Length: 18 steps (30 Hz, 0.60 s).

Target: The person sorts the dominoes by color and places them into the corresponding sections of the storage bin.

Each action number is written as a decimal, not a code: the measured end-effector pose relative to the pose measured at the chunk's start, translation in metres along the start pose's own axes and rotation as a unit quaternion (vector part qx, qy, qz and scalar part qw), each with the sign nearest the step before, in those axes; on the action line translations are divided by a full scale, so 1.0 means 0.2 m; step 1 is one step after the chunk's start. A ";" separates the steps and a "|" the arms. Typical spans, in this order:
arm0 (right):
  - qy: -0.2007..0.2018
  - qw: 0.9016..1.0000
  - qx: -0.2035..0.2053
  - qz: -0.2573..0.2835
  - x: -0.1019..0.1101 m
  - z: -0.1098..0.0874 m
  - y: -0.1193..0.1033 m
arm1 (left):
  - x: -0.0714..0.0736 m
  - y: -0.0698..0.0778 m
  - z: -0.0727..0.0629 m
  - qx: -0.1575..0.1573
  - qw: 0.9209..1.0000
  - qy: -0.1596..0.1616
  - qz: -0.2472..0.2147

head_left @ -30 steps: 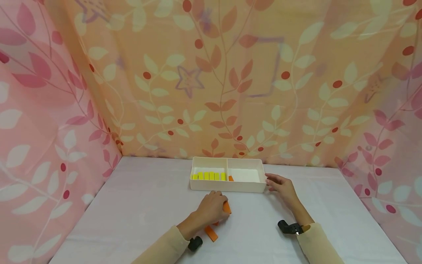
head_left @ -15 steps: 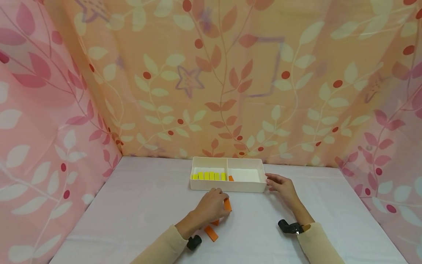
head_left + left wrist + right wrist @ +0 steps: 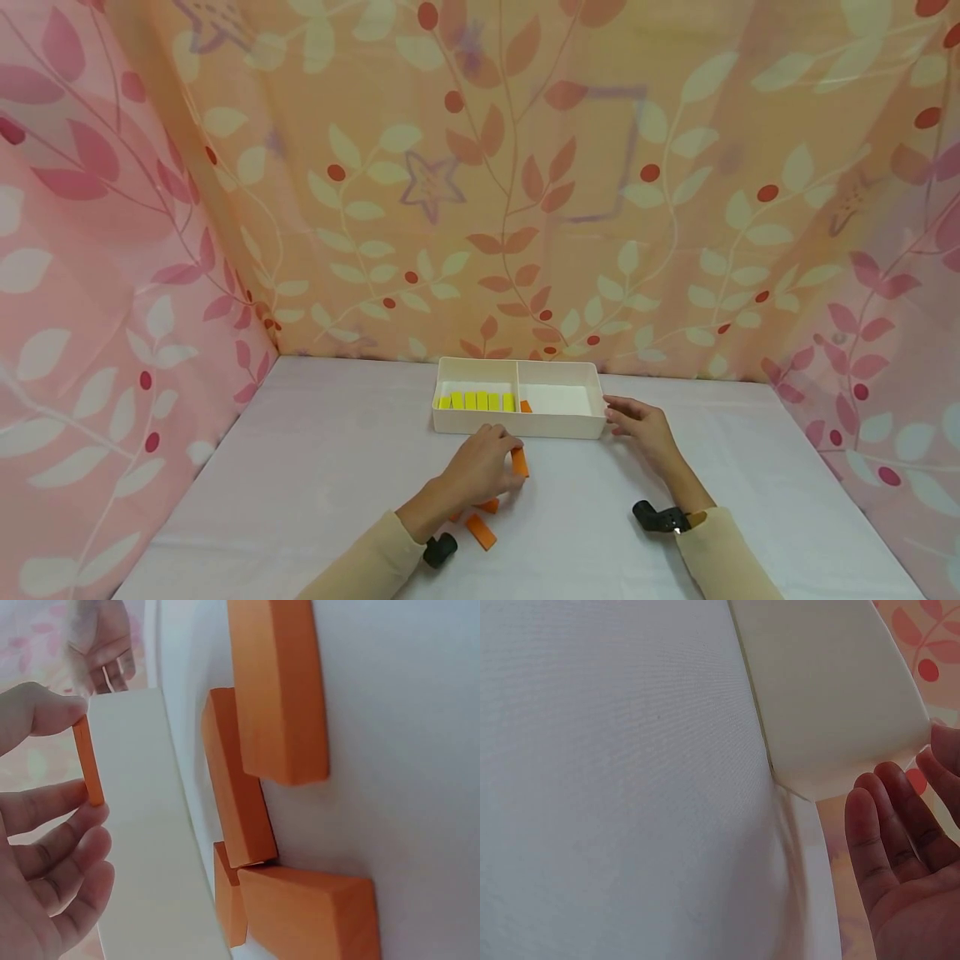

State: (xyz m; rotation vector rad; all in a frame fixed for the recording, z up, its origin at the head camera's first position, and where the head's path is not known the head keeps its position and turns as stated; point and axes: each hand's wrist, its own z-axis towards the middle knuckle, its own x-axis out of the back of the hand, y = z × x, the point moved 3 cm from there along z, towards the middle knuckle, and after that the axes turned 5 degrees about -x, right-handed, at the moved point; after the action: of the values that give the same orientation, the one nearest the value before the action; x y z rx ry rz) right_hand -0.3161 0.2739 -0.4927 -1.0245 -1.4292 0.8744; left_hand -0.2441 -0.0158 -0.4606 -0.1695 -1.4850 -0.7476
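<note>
My left hand (image 3: 480,465) pinches an orange block (image 3: 520,462) between thumb and fingertips, in front of a white two-compartment box (image 3: 517,424). The left wrist view shows the block (image 3: 88,761) edge-on, with the other fingers loosely bent below it. Several more orange blocks (image 3: 281,697) lie on the table under that hand, partly hidden by it in the head view. At the box's right end, my right hand (image 3: 647,432) touches the corner with its fingers fairly straight. A row of yellow blocks (image 3: 480,402) stands in the left compartment; a bit of orange block (image 3: 526,407) shows in the right one.
A white cloth covers the table (image 3: 315,467). Behind the box hangs a patterned curtain (image 3: 375,208), with pink curtains on both sides. Black wrist devices (image 3: 660,517) sit by both sleeves.
My left hand has lifted slightly and moved a little toward the box with the pinched orange block, uncovering more of the loose blocks. My right hand has stayed at the box.
</note>
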 end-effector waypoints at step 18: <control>-0.004 1.000 0.004 0.006 0.01 0.00 0.00 | 0.05 -0.01 0.02 0.011 1.000 0.005 -0.023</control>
State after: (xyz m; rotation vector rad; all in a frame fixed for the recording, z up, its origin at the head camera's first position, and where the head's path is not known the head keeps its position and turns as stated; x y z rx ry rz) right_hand -0.3166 0.2752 -0.4926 -1.0265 -1.4258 0.8932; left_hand -0.2498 -0.0175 -0.4516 -0.1151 -1.4907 -0.7668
